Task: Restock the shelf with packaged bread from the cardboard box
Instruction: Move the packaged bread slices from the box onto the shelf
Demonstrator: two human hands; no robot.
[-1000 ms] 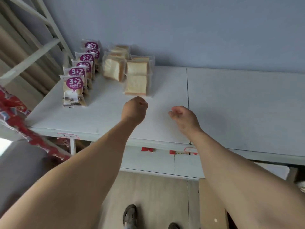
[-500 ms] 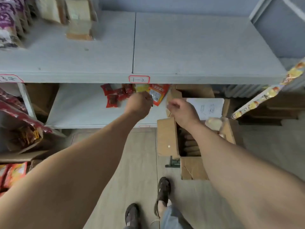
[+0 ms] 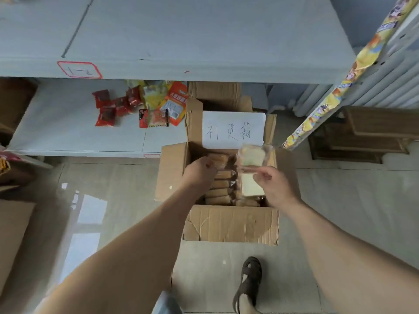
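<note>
Where bread packs [image 3: 221, 177] fill box [image 3: 231, 225]

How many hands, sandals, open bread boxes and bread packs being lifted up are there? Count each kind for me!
Hands: 2 (left hand, right hand)
Sandal: 1
Open cardboard box with bread: 1
Bread pack held up by the right hand: 1
Total: 5

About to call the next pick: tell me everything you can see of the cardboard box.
The cardboard box is brown corrugated, creased and worn, and stands open on the floor below the shelf. Its flaps are folded out, and a white handwritten sheet lies on the far flap. Packaged bread fills it in rows. Both hands reach in, the right hand lifting one pack.
</note>
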